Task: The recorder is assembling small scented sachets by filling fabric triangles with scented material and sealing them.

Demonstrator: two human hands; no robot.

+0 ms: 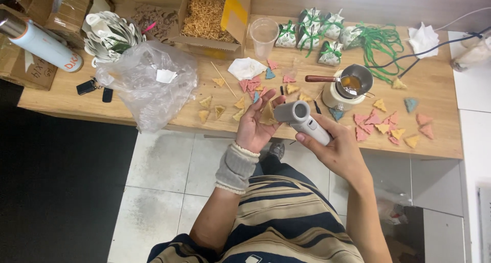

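My left hand [257, 125], with a grey knitted cuff on the wrist, holds a tan triangular piece [267, 113] in its palm, fingers curled up around it. My right hand [335, 149] grips a grey cylindrical tool [303, 120], its round end pointing at the triangle, close beside it. Both hands hover at the front edge of a wooden table [66, 97]. Many small triangles in pink, yellow and blue lie scattered on the table, a pink cluster [251, 84] just beyond my left hand and another group [391, 127] to the right.
A small metal pot with a wooden handle [353, 80] sits on a white warmer. A clear plastic bag [151, 84], clear cup [264, 36], open cardboard box of straw filling [208, 15], green-ribboned pouches [317, 33], keys [92, 86] and a white bottle [43, 46] are on the table.
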